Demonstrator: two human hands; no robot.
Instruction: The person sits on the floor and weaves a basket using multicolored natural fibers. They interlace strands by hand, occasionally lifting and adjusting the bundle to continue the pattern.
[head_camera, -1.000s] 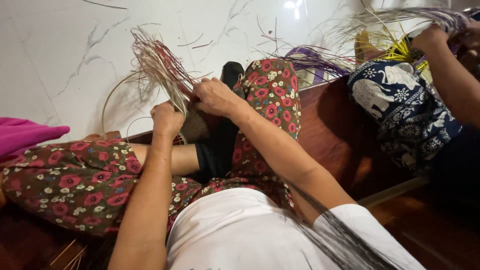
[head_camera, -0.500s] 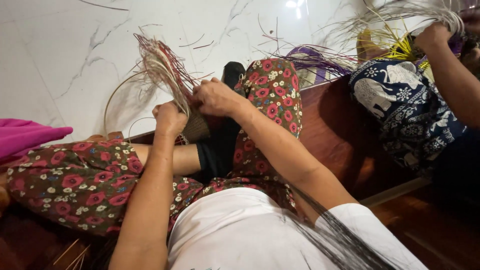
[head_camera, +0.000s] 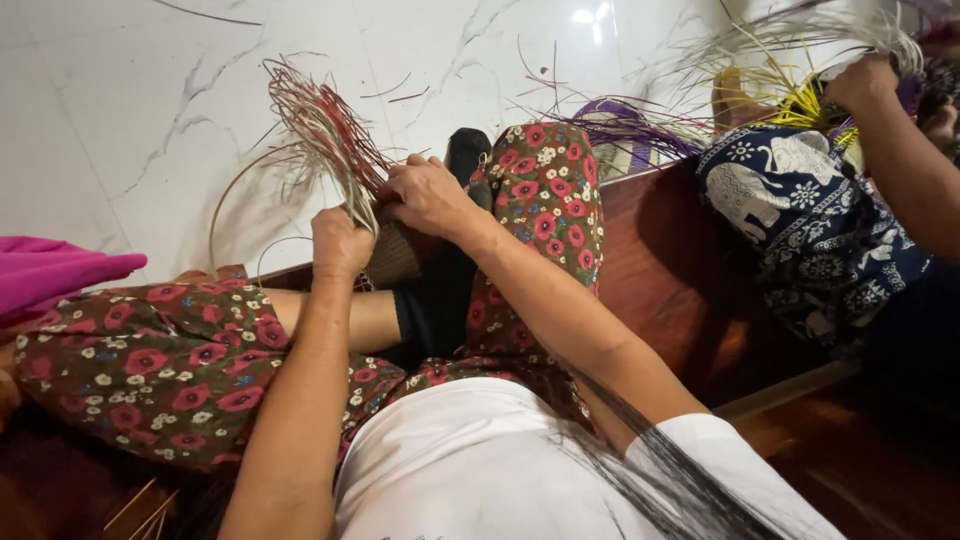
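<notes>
Red-and-pale thin reed strands, fanning above the person's knees, look light, springy and easily kinked, best gripped low where they gather. The left hand is clenched round that base; the right hand pinches strands beside it.

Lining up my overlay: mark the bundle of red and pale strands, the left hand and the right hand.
bundle of strands (head_camera: 325, 135), head view, fanned middle.
left hand (head_camera: 340, 243), head view, knuckles.
right hand (head_camera: 430, 195), head view, back.

Two working hands — left hand, right hand — one strand bundle (a co-worker's hand besides).
</notes>
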